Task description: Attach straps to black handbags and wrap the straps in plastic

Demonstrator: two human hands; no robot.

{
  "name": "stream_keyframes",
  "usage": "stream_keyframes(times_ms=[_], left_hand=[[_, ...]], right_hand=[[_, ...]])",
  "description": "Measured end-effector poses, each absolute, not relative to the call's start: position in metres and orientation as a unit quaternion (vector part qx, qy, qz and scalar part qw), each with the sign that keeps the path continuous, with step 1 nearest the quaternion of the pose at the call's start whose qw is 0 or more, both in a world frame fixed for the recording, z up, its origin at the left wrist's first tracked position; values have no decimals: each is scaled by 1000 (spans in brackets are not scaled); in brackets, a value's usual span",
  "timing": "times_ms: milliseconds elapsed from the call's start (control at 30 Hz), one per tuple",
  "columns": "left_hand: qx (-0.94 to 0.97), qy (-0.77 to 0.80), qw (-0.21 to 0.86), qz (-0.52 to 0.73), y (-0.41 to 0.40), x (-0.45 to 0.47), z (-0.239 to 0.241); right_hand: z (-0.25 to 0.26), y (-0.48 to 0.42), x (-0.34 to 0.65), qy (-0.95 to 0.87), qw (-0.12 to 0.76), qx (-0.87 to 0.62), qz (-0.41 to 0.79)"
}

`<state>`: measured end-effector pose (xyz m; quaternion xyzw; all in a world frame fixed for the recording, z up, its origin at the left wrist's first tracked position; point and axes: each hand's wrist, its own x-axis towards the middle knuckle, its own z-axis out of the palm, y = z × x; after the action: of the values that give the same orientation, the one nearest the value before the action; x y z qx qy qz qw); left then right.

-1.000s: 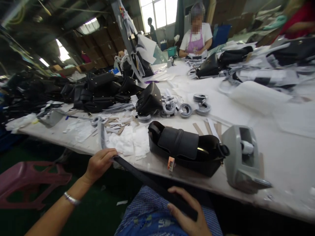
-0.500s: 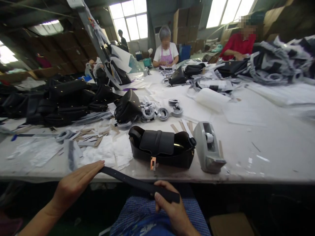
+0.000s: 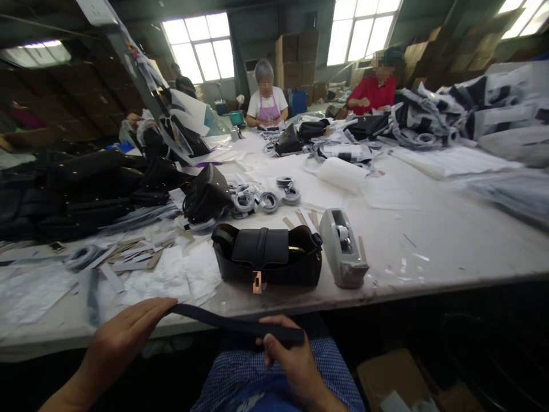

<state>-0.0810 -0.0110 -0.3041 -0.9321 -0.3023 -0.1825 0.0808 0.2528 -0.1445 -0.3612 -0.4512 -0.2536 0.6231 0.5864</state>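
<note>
Black strap (image 3: pixel 231 324): lower centre, long axis left to right. Left hand (image 3: pixel 124 337) fingers flat together on its left end; right hand (image 3: pixel 291 360) fingers pinch right end.

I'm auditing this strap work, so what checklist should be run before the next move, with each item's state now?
1. Right hand closed on strap: ok.
2. Left hand at strap's other end, fingers stretched along it; firm grip: cannot tell.
3. Strap held nearly straight between both hands: ok.
4. Strap untwisted: cannot tell.
5. Bag stands on table, near its edge: ok.
6. Tape dispenser right of bag: ok.
</note>
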Motion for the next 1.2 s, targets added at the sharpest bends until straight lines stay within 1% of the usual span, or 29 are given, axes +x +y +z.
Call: stream_keyframes(times_ms=[133,233,300,533,733,967,1200], left_hand=[[-916,-363,-3,-168,-9,-76,-299],[-890,-420,-75,-160,-10,-71,-291],[-884,-432,-100,-150,-10,-68,-286],[-909,-385,-140,-75,-10,-57,-272],[-922,-360,-139,-30,-17,-56,-263],[-913,-370,-163,-53,-18,-58,-262],[-904,-378,-195,-37,-17,-59,-263]], right_hand=[[-361,-138,254,-196,596,-502,594],[-360,-134,258,-140,617,-507,585],[-361,-133,260,-136,620,-506,584],[-359,-130,257,-233,607,-443,617],[-347,-128,250,-151,614,-465,620],[-345,-132,246,-110,594,-468,646],[-346,-133,244,-45,585,-468,661]])
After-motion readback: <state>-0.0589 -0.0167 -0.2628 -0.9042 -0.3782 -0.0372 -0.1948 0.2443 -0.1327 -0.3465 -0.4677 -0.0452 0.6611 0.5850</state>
